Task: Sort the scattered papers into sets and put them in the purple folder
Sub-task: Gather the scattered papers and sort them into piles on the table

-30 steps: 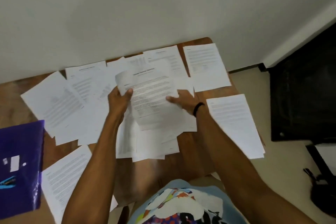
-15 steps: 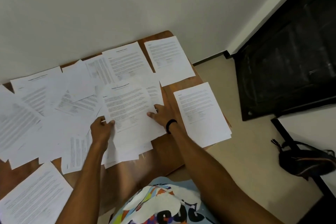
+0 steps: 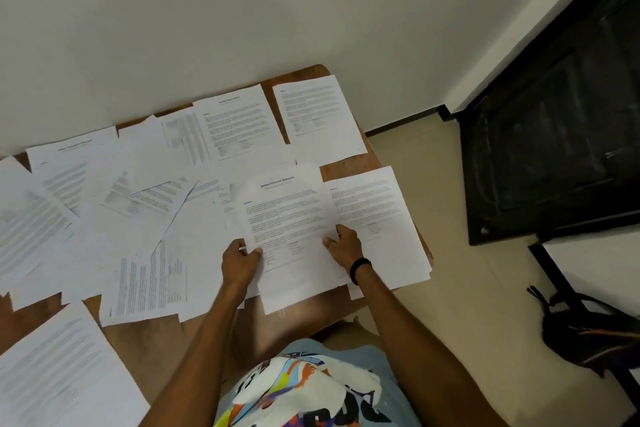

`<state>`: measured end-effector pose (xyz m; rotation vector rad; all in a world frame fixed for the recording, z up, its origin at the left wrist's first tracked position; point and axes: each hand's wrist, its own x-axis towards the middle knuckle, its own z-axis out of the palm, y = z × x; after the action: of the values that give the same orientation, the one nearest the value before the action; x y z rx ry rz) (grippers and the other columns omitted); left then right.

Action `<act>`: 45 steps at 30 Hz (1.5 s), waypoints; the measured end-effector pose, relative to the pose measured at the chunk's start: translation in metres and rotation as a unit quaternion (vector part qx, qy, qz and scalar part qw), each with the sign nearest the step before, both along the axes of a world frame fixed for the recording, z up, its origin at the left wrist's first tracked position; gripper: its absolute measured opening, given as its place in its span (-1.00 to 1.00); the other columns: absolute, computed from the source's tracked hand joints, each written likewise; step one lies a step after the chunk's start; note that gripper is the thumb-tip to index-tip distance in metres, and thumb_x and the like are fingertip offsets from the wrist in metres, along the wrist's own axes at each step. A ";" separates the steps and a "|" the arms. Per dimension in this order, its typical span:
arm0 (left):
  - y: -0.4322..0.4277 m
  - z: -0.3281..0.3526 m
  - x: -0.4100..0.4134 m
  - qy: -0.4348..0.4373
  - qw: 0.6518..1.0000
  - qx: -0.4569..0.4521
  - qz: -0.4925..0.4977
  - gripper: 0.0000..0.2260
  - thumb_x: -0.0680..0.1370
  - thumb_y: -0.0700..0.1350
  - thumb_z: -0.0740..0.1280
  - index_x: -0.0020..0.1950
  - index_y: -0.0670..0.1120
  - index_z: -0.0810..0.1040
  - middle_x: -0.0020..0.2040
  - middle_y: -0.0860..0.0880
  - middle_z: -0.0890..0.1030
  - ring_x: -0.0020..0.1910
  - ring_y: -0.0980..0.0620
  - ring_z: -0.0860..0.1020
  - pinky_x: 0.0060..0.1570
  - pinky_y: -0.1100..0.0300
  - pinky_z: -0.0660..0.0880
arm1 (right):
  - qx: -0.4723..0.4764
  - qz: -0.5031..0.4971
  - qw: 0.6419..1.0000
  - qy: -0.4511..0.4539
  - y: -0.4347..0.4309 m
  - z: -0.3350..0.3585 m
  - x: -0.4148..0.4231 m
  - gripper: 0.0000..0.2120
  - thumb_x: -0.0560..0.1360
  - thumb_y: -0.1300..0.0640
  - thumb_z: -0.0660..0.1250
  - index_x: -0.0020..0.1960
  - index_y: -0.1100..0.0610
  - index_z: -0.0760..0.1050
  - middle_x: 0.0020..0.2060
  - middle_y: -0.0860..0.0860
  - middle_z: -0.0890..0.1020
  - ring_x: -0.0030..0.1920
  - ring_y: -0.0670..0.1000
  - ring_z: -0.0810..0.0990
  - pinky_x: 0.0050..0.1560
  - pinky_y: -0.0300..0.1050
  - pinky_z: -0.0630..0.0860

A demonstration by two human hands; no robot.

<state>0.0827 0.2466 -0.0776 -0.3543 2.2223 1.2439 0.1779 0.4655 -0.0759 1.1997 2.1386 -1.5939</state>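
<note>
- Left fingers (image 3: pixel 258 251) clamped on the left edge of the titled sheet (image 3: pixel 291 218), thumb on top, the rest curled beneath; left hand (image 3: pixel 242 263) just off that edge.
- Right fingers (image 3: pixel 329 241) slightly bent, laid on the same sheet near its right edge; pinching or only pressing, impossible to tell. Right hand (image 3: pixel 346 248) astride the border between this sheet and the right-hand stack (image 3: pixel 381 218).
- Titled sheet low over the near right part of the surface (image 3: pixel 162 340), overlapping the stack beside it, with a page or two seemingly beneath.
- Judged light, thin and floppy: likely to sag or curl if held by one corner, to slide readily over its neighbours, and to crease under a hard pinch.
- Best taken at the two opposite long edges, about midway along, thumbs on top; a light grip probably enough.
- Further out, scattered papers (image 3: pixel 104 204) overlapping across the left and back of the surface, several at angles; better lifted clear than dragged, lest the neighbours shift with them.
- No purple folder in view.
</note>
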 end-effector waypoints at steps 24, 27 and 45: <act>-0.020 -0.046 0.008 0.135 0.831 -0.324 -0.433 -0.41 0.65 0.25 0.00 0.56 0.29 -0.30 0.59 -0.06 -0.35 0.56 -0.29 -0.29 0.44 -0.40 -0.13 | -0.094 -0.128 0.987 -0.028 0.031 -0.003 0.049 -0.76 0.55 0.29 0.36 0.05 -0.05 0.56 0.03 -0.06 0.63 0.06 0.04 0.60 0.09 0.01 0.56; -0.027 -0.046 -0.013 0.138 0.840 -0.324 -0.413 -0.37 0.66 0.17 0.09 0.56 0.31 -0.28 0.61 -0.08 -0.29 0.57 -0.32 -0.24 0.43 -0.43 -0.05 | -0.081 -0.120 0.988 -0.045 0.015 -0.006 0.059 -0.77 0.55 0.31 0.34 0.06 0.00 0.57 0.04 0.00 0.65 0.06 0.07 0.62 0.03 -0.03 0.58; -0.089 -0.051 -0.028 0.141 0.863 -0.275 -0.399 -0.41 0.68 0.03 0.13 0.63 0.15 -0.10 0.63 -0.12 -0.14 0.60 -0.21 -0.11 0.51 -0.26 -0.02 | 0.210 -0.083 0.950 -0.215 -0.094 -0.018 0.032 -0.53 0.47 0.23 0.37 0.33 0.24 0.32 0.18 0.28 0.48 0.18 0.31 0.51 0.14 0.14 0.49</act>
<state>0.0548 0.1578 -0.1285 0.5523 2.5168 0.2118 0.2097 0.3716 -0.0944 1.7071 2.1720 -0.8245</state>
